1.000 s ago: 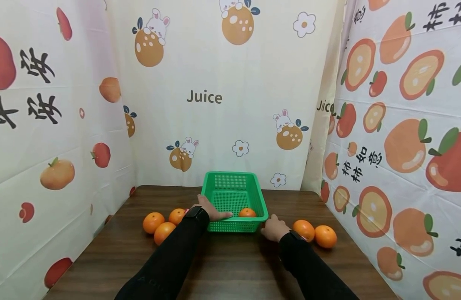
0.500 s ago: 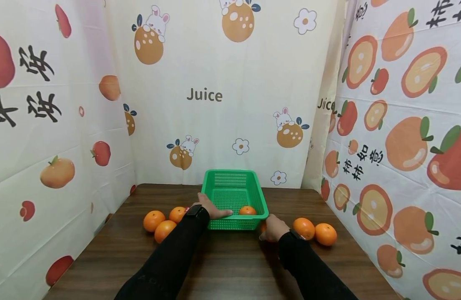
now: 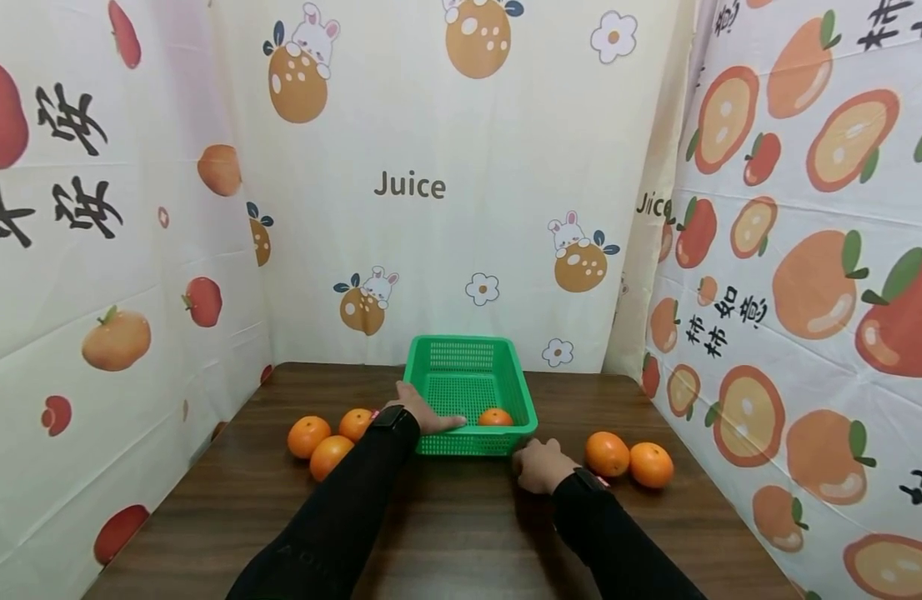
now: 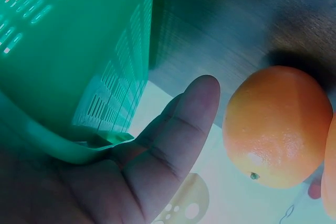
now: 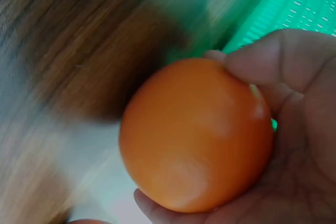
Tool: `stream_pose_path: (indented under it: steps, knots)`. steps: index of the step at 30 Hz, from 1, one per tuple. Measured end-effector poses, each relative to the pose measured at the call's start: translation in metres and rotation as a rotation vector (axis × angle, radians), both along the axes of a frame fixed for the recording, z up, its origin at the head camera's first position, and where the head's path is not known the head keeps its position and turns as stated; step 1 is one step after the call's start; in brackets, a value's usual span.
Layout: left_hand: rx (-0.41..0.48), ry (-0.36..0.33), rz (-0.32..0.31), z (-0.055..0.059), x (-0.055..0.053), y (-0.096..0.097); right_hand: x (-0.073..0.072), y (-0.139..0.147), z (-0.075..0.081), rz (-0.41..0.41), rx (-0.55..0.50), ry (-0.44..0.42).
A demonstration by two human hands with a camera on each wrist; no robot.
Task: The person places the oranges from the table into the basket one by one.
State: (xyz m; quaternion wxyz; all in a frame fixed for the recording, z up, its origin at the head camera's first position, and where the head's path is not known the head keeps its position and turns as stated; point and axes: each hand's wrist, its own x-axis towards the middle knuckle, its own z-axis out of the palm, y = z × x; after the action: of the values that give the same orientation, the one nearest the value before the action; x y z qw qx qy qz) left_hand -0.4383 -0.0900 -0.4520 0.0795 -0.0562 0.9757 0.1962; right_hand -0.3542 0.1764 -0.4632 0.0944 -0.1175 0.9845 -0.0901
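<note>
While my right hand (image 3: 542,465) curls its fingers round one orange (image 5: 197,135), just right of one green basket (image 3: 461,446), my left hand (image 3: 422,410) lies straight-fingered across the basket's near-left rim. A second orange (image 3: 495,417) sits inside; three oranges (image 3: 331,457) rest leftward on one table (image 3: 461,533), two oranges (image 3: 607,454) rightward.
</note>
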Motion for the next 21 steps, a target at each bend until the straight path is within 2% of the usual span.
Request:
stream_pose_path:
  steps: [3,5,10,17,21]
  knots:
    - [0.018,-0.007,0.007,0.002,-0.001,0.000,0.002,0.002,0.003,0.064,0.027,0.037]
    - [0.036,0.001,0.020,0.003,0.002,0.001,0.002,0.006,0.002,0.080,0.025,0.083]
    - [0.057,0.014,0.031,0.000,0.005,0.001,0.004,0.015,-0.004,0.024,-0.011,0.150]
    - [0.012,0.015,0.017,0.000,0.005,0.000,0.008,0.012,-0.007,0.012,-0.044,0.175]
    - [0.025,0.026,0.020,0.004,0.010,0.001,0.007,0.008,-0.011,-0.028,-0.027,0.167]
